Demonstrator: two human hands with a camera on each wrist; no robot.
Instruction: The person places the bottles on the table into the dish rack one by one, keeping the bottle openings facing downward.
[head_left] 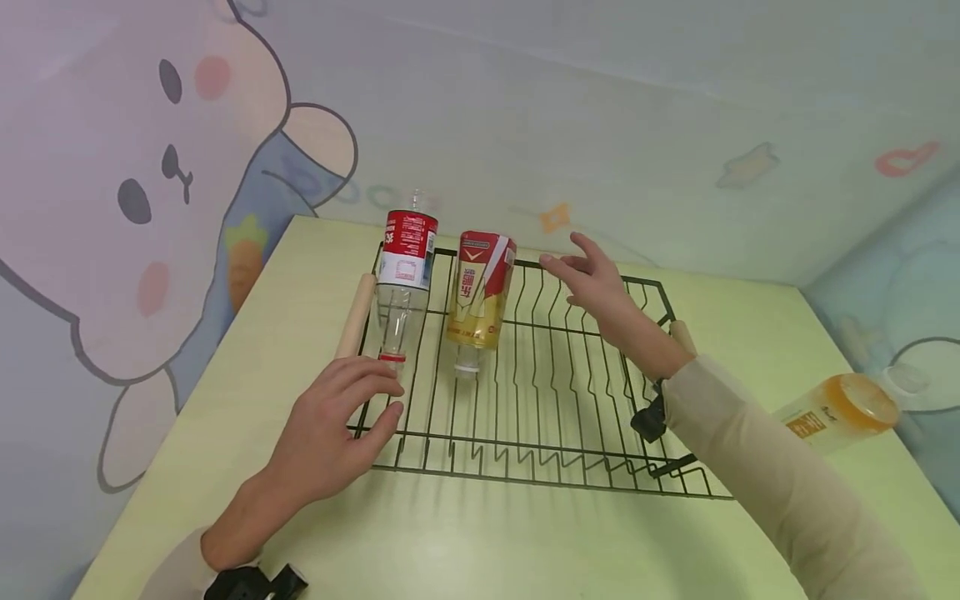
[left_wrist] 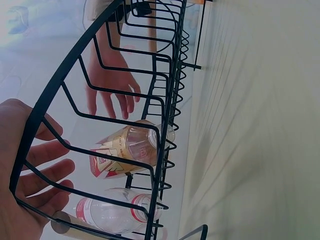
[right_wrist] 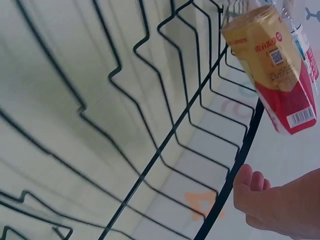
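Two neck-down in the wire rack [right_wrist: 220, 200], nothing held

Steady handling called for now! Looks like a settling job, so probably best to touch each plastic body lightly and leave the narrow neck free to seat between the wires. Likely thin, springy walls, so press softly, test for wobble, then lift straight off. Beware of snagging a neck on a wire and tipping one into the other.

Over to the left hand [head_left: 330, 421]: half unfurled, with loosely bent fingers, wrapped round nothing. Just past those fingertips, toward the back of the rack, spot the red-and-white-labelled bottle [head_left: 405, 258], leaning, with neck end nearest. Touching? Cannot tell.

Swing across to the right hand [head_left: 600, 300]: loosely spread, empty too, out at the back of the rack. Look to its left for the red-and-gold bottle [head_left: 480, 287], clear of those fingertips, leaning neck-down as well, with a gap from its neighbour in the head view.
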